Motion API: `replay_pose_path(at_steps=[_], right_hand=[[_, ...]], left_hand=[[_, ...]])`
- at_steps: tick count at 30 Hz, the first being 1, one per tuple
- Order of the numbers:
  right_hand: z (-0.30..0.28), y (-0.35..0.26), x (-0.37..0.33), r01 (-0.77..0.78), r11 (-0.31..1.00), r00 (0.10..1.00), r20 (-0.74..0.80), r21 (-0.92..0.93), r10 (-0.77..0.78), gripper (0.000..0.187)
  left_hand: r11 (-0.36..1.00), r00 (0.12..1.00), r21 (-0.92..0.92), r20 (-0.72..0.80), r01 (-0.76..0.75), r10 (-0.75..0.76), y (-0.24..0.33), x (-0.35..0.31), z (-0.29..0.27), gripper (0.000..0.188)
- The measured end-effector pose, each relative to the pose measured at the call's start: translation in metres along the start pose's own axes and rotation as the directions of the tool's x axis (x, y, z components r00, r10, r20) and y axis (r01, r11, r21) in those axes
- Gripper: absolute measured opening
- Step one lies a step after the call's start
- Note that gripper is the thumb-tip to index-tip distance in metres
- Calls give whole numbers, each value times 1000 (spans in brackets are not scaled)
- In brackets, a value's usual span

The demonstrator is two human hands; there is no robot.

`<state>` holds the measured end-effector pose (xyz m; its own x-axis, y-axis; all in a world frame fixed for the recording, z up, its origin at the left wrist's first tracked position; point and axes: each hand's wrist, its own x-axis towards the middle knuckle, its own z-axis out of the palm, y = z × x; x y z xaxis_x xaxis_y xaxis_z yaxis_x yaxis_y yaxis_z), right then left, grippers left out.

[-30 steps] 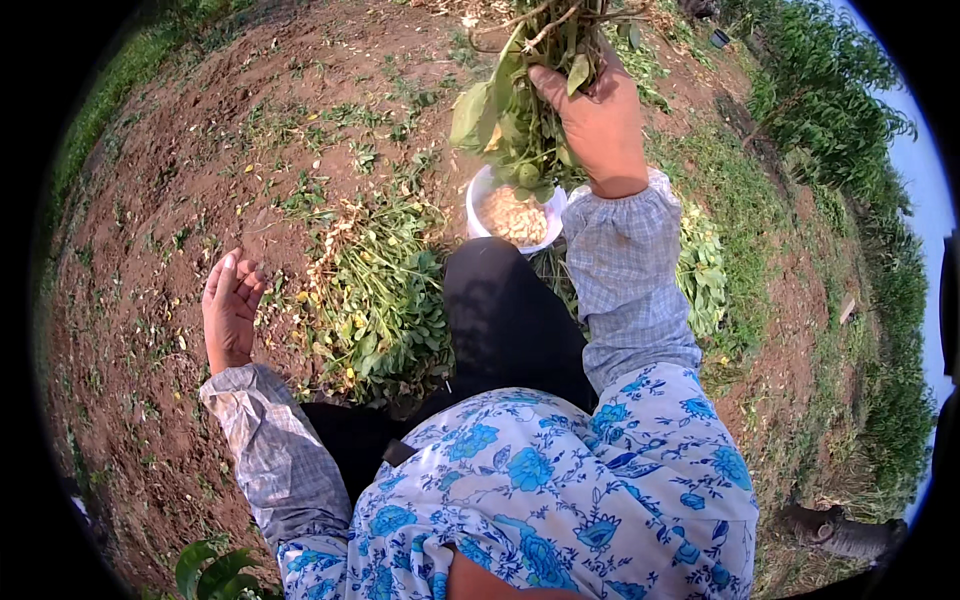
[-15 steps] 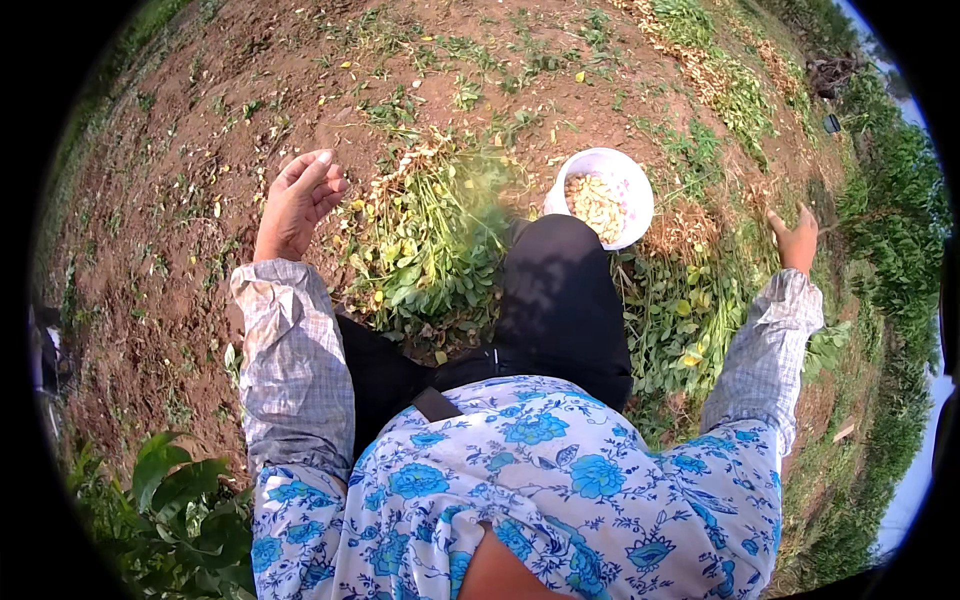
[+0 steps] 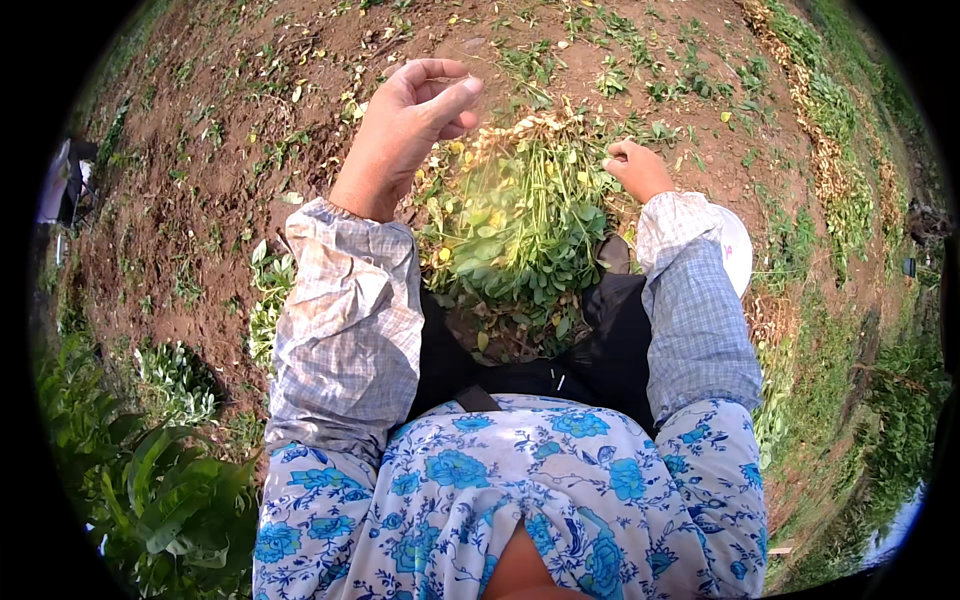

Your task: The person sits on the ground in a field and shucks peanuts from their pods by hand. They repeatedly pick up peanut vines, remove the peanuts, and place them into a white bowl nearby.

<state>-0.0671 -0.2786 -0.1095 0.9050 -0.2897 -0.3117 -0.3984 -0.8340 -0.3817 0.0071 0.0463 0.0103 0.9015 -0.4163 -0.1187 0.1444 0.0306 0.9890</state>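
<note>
A heap of uprooted green plants (image 3: 520, 215) with pale pods on their roots (image 3: 515, 125) lies on the brown soil in front of my knees. My left hand (image 3: 410, 120) hovers above the heap's left edge, its fingers loosely curled and apart with nothing in them. At the heap's right edge, my right hand (image 3: 635, 168) is closed in a fist around some stems. A white bowl (image 3: 738, 250) sits on the ground to the right, mostly hidden behind my right sleeve.
Bare tilled soil (image 3: 230, 150) with scattered weeds lies all around. Broad-leaved plants (image 3: 160, 480) grow at lower left. A row of dry pulled plants (image 3: 825, 150) and grass runs along the right. My dark trousers and blue-flowered garment fill the lower middle.
My right hand has swung in from the far right and closed on the plant heap. The left hand has moved up over the heap. The bowl now lies behind my right forearm.
</note>
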Motion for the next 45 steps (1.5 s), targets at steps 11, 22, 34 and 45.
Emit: replay_pose_path(at_steps=[11,22,34,45], right_hand=[[170,31,44,-512,853,855,-43,100,517,86],[193,-23,48,-184,926,973,195,329,124,63],[229,-32,-87,316,945,751,632,-87,-193,30],[186,-49,25,219,975,958,-183,-24,-219,51]], left_hand=[[991,992,96,-92,97,-89,8,-13,-29,36],[975,996,208,-71,74,-60,3,-21,-27,34],[899,995,436,100,-50,6,9,-17,-7,35],[856,996,514,89,-54,10,6,-17,-13,33]])
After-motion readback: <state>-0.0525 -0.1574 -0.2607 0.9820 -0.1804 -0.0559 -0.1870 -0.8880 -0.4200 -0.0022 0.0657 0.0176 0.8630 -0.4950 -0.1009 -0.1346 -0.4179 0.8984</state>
